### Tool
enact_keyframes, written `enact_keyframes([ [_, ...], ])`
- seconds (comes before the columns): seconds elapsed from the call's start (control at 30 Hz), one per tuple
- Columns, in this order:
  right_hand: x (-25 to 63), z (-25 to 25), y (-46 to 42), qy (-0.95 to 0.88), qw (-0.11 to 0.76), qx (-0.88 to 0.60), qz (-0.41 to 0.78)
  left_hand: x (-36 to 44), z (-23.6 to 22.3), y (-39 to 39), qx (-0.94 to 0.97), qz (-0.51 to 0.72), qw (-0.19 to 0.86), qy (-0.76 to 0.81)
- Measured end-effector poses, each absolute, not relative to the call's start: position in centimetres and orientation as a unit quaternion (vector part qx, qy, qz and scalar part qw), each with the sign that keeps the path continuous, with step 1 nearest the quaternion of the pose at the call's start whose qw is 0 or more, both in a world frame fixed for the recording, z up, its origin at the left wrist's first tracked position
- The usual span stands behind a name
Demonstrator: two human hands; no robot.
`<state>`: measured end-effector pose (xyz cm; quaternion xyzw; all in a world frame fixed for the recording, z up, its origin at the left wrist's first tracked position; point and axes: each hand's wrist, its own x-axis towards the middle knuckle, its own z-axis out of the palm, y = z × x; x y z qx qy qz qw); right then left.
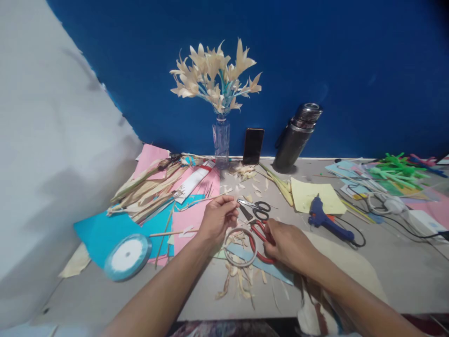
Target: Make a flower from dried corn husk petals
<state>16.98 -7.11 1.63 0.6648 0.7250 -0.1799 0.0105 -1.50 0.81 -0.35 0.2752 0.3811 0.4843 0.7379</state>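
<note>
My right hand (286,241) is closed around the handles of red-handled scissors (257,245), whose dark blades point away and to the left. My left hand (220,217) has its fingers pinched together near those blades; whatever lies between the fingertips is too small to make out. Just beyond, black-handled scissors (261,209) rest on the table. Between my wrists lies a pale tape ring (226,250), with dried husk scraps (242,281) around it and a light blue paper strip (277,271) beneath. Husk flowers (217,70) stand in a clear bottle (220,145) at the back.
To the left are a ribbon spool (128,256), blue paper (94,231) and a heap of dried husks (140,192). A phone (253,146) and a dark flask (296,140) lean against the wall. Rightward lie a blue glue gun (328,222), cables and green pipe cleaners (400,172).
</note>
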Motion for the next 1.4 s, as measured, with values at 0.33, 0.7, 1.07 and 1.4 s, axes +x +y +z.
enact_keyframes([
  [0.33, 20.3, 1.4, -4.8, 0.618, -0.156, 0.576, -0.512, -1.7, 0.1, 0.5, 0.305, 0.499, 0.738, 0.336],
  [0.7, 17.9, 1.3, -8.3, 0.464, -0.391, 0.476, -0.637, -1.4, 0.8, 0.2, 0.26, 0.549, 0.728, 0.319],
  [1.07, 20.4, 2.3, -6.2, 0.7, -0.092, 0.672, -0.224, -2.3, 1.0, 0.9, 0.258, 0.584, 0.686, 0.349],
  [1.4, 20.0, 2.6, -6.4, 0.758, -0.001, 0.636, -0.147, -1.7, 0.6, 0.6, 0.263, 0.533, 0.719, 0.36],
])
